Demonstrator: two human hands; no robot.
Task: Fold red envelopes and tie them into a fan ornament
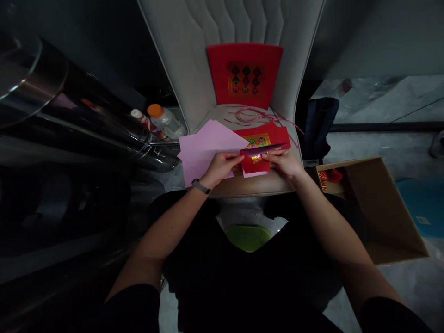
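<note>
Black shirt (243, 286) and bare forearms reaching over a red paper packet (250, 166) on a chair

Both forearms are extended from the shirt, angled inward to meet above the front of a cream upholstered chair (180, 46). The left hand (222, 169) is held palm down, its fingers (239, 159) closed on the left part of the packet, and a dark band (201, 186) is worn on that wrist. The right hand (282, 163) is also turned downward, its fingers (274, 157) narrowly closed on the packet's right part, where a glossy magenta strip (263, 150) is pressed. The strip's long axis runs almost straight across the view, its narrow tip pointed right and slightly upward. The packet is held between the hands, above the seat's front edge, with gold foil (256, 159) showing on it.

Pink paper sheets (204, 150) are fanned beside the left hand, and a pink slip (255, 174) is seen below the packet. A red card (262, 138) with gold printing lies behind the hands, pink ribbon (249, 115) is looped behind it, and a larger red card (244, 74) is propped against the backrest. A cardboard box (378, 203) holding red items (329, 178) stands to the right.
</note>
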